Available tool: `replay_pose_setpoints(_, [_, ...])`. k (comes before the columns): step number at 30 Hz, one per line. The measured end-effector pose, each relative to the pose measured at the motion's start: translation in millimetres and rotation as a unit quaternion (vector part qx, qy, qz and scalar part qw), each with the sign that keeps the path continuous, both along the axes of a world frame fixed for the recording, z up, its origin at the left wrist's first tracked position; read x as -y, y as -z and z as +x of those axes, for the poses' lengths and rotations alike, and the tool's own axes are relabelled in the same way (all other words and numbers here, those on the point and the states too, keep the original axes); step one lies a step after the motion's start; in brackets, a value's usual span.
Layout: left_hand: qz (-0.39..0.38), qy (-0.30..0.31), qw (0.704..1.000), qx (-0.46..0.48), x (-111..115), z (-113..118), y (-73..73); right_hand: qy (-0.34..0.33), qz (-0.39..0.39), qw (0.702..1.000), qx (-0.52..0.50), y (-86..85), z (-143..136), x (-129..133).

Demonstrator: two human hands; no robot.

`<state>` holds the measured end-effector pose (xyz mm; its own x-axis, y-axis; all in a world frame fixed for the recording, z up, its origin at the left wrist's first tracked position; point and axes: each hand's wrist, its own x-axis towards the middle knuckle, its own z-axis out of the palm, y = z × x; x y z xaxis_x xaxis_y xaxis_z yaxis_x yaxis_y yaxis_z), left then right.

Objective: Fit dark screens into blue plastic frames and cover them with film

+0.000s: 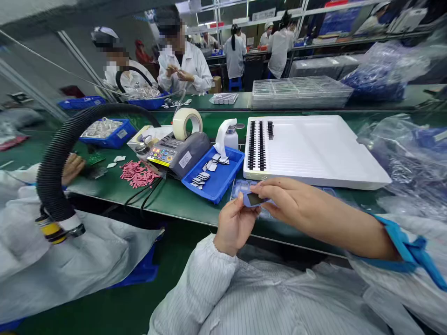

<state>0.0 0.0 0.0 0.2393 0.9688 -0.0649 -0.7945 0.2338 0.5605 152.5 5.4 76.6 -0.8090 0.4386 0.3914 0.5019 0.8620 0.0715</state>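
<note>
The left hand [236, 222] is pinching a small, flat blue piece with a dark rectangular face [254, 199] near the green tabletop's [174, 204] front edge; the right hand [284, 199] is touching it, grip unclear. Uneven pressure is risking slippage.

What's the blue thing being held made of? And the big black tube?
The blue thing looks like smooth plastic, since it seems flat and stiff. The big black tube has ribbed, faintly shiny skin, so perhaps plastic or rubber; I can't tell which.
</note>
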Motion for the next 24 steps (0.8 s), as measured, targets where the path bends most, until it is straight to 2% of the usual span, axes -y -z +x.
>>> replay_pose_setpoints(10, [0.034,-0.001,0.999,-0.022,9.1,-0.5,-2.5,0.015,-0.018,1.000,-0.009,-4.2,-0.1,5.1])
replay_pose_setpoints(16, [0.154,-0.011,0.982,-0.104,19.0,-5.8,-9.3,0.009,-0.074,0.988,-0.137,6.0,3.3,13.0])
replay_pose_setpoints(19, [0.217,-0.018,0.966,-0.142,23.0,-9.9,-12.2,0.002,-0.103,0.973,-0.207,14.5,3.1,21.1])
replay_pose_setpoints(21, [0.264,-0.031,0.947,-0.182,25.3,-13.1,-13.6,0.001,-0.149,0.956,-0.253,19.8,1.5,27.4])
replay_pose_setpoints(24, [0.328,-0.052,0.906,-0.260,28.8,-18.0,-14.8,0.010,-0.241,0.906,-0.348,25.3,-3.4,36.4])
